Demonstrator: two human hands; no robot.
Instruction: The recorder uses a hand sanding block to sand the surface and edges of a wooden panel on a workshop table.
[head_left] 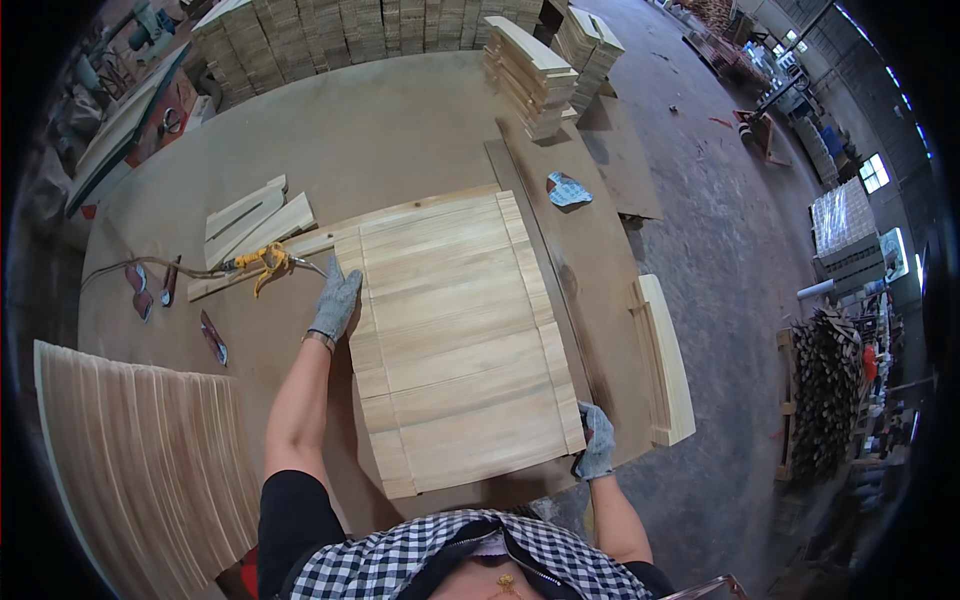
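A pale wooden panel [455,330], made of several boards with narrow strips along two sides, lies in front of me, its near part over the table [300,110]. My left hand [338,300], in a grey glove, holds the panel's left edge near the far corner, fingers along the side. At the near right corner my right hand [596,442], also gloved, grips the edge; some of its fingers are hidden. A yellow air blow gun [268,262] on a hose lies just beyond my left hand. Under the panel's far edge runs a long wooden strip [415,210].
Stacked boards [150,450] stand at near left, with more [330,40] along the back. Short board piles [535,80] sit at far right, and loose boards [662,360] at the right edge. Wood pieces [255,222] and a crumpled wrapper [568,189] lie on the table.
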